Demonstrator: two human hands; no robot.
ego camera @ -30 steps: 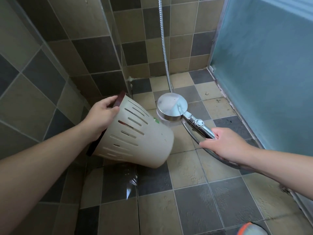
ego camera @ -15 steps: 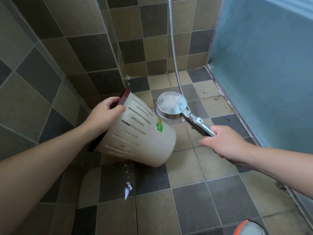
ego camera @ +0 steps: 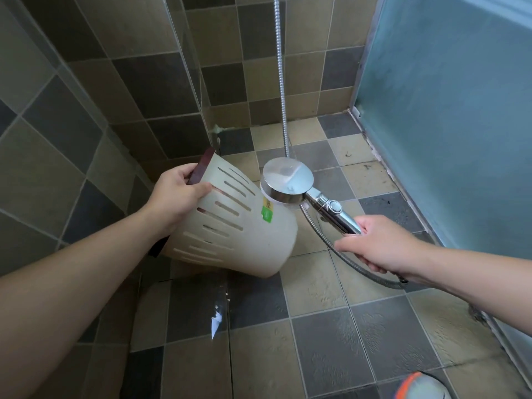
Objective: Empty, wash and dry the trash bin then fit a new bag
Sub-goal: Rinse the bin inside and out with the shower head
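A cream slotted trash bin (ego camera: 253, 243) with a dark red rim is held tipped on its side above the shower floor, its base towards me and to the right. My left hand (ego camera: 178, 197) grips it at the rim. A green and yellow sticker (ego camera: 267, 211) shows on its wall. My right hand (ego camera: 380, 243) holds the handle of a chrome shower head (ego camera: 288, 180), whose round face hangs just above the bin's right side. The bin's inside is hidden.
The metal shower hose (ego camera: 280, 82) runs up the tiled back wall and loops under my right hand. A frosted glass panel (ego camera: 446, 110) closes the right side. The tiled floor (ego camera: 316, 326) is wet. A shoe tip (ego camera: 420, 387) shows at the bottom right.
The bin has rolled a little in my left hand, so its green sticker now faces up. The shower head has stayed close beside it. My view has shifted slightly.
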